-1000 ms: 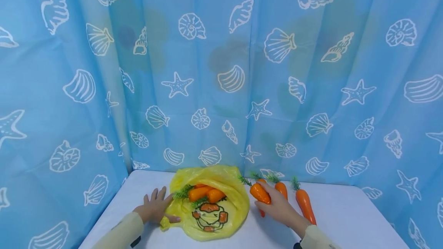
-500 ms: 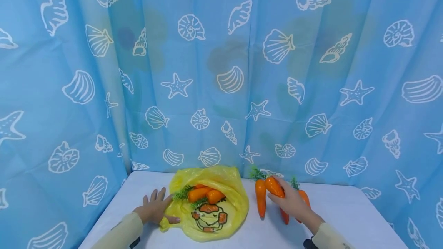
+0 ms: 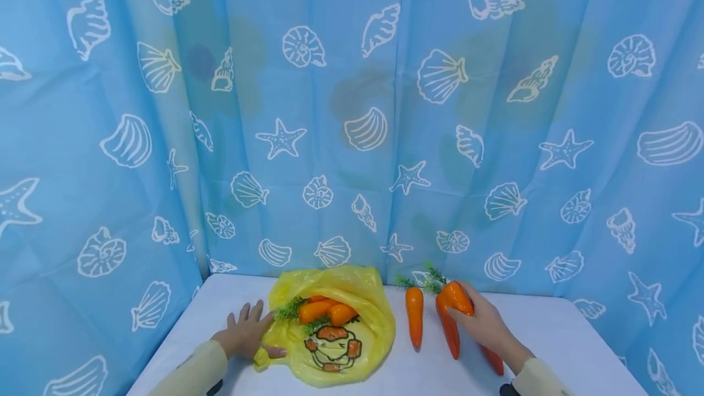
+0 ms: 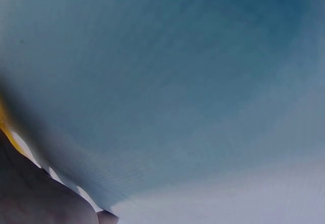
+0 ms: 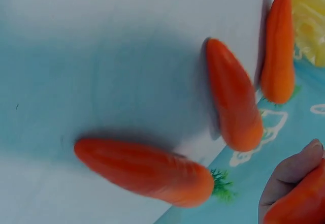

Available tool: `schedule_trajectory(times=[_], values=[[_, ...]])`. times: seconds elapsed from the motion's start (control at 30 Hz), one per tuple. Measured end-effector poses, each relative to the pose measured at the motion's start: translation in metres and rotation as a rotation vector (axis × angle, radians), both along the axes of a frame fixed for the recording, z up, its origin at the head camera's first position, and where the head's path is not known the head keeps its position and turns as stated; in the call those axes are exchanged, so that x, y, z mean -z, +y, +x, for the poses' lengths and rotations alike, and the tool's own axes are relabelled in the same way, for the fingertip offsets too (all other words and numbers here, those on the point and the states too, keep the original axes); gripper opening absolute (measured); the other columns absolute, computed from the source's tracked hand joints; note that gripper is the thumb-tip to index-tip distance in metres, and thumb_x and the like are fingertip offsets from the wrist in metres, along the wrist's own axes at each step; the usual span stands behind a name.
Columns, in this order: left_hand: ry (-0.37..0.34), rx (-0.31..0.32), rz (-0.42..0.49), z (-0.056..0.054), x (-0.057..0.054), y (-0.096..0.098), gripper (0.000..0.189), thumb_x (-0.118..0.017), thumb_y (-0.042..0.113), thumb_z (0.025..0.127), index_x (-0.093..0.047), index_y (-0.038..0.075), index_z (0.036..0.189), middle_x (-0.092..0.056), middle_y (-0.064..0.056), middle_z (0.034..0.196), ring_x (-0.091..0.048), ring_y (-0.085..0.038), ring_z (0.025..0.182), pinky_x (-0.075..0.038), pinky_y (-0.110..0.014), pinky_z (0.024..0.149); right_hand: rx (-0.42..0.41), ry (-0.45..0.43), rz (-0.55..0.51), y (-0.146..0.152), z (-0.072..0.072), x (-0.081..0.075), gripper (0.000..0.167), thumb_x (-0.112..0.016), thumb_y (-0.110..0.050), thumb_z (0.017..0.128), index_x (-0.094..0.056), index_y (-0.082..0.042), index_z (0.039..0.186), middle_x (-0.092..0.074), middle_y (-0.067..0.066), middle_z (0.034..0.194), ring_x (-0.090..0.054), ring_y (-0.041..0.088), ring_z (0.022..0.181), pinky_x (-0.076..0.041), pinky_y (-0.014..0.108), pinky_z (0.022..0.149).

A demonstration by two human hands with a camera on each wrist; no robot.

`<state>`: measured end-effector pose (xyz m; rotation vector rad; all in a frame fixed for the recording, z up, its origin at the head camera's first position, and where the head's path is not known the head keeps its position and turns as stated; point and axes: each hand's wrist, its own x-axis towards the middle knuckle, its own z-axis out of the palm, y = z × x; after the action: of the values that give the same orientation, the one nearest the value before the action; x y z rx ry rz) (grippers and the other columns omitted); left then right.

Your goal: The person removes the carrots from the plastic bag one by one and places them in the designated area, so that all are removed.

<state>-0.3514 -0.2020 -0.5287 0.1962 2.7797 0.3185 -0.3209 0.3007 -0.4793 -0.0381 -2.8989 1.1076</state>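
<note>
My right hand [image 3: 486, 324] holds an orange toy carrot [image 3: 459, 297] between thumb and fingers, over a row of similar carrots. In the right wrist view the held carrot [image 5: 304, 199] shows at the lower right corner. Below my hand lies a carrot [image 5: 147, 173], mostly hidden in the head view. A middle carrot [image 3: 449, 330] and a left carrot [image 3: 415, 318] lie lengthwise beside it. My left hand [image 3: 244, 332] rests, fingers spread, at the left edge of a yellow plastic bag [image 3: 379, 329]. Inside the bag's mouth are several carrots [image 3: 316, 310] with green tops.
A white tabletop [image 3: 539, 329] carries everything. Blue shell-print curtains [image 3: 330, 157] stand behind it and along both sides. The bag bears a printed cartoon face [image 3: 332, 347].
My right hand has moved rightward with the carrot it holds, passing over the row and uncovering the left and then the middle carrot. The left hand and the bag stay in place.
</note>
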Motion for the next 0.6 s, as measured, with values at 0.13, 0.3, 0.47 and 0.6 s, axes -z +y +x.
schedule_trajectory(times=[0.13,0.3,0.47,0.6], values=[[0.002,0.005,-0.010,0.000,-0.002,0.000,0.111,-0.063,0.084,0.067,-0.039,0.017,0.152,-0.016,-0.025,0.162,-0.010,-0.055,0.146,-0.003,-0.076,0.112,0.000,0.002,-0.003,0.006,-0.002,0.000,0.079,-0.068,-0.037,0.093,-0.027,-0.009,0.154,-0.045,0.023,0.148,-0.052,0.038,0.120,-0.046,0.060,0.102],[0.006,0.013,-0.022,-0.002,0.001,0.000,0.110,-0.062,0.085,0.068,-0.038,0.017,0.152,-0.016,-0.025,0.162,-0.010,-0.055,0.146,-0.003,-0.076,0.112,0.003,-0.005,0.002,0.011,-0.002,0.001,0.078,-0.067,-0.035,0.094,-0.026,-0.008,0.155,-0.041,0.024,0.150,-0.050,0.040,0.123,-0.045,0.061,0.102],[0.011,0.000,-0.022,-0.001,-0.002,0.001,0.110,-0.064,0.083,0.067,-0.039,0.017,0.151,-0.017,-0.026,0.162,-0.010,-0.056,0.146,-0.003,-0.077,0.111,0.016,-0.002,0.025,0.017,-0.002,0.002,0.078,-0.066,-0.037,0.094,-0.026,-0.007,0.154,-0.043,0.026,0.147,-0.052,0.039,0.118,-0.047,0.060,0.100],[0.003,-0.009,-0.018,-0.001,-0.002,0.001,0.111,-0.064,0.084,0.067,-0.039,0.017,0.152,-0.017,-0.026,0.162,-0.010,-0.056,0.146,-0.003,-0.076,0.112,0.036,-0.010,0.033,0.026,-0.002,0.002,0.084,-0.067,-0.043,0.092,-0.025,-0.006,0.154,-0.046,0.027,0.144,-0.054,0.036,0.112,-0.050,0.057,0.097]])
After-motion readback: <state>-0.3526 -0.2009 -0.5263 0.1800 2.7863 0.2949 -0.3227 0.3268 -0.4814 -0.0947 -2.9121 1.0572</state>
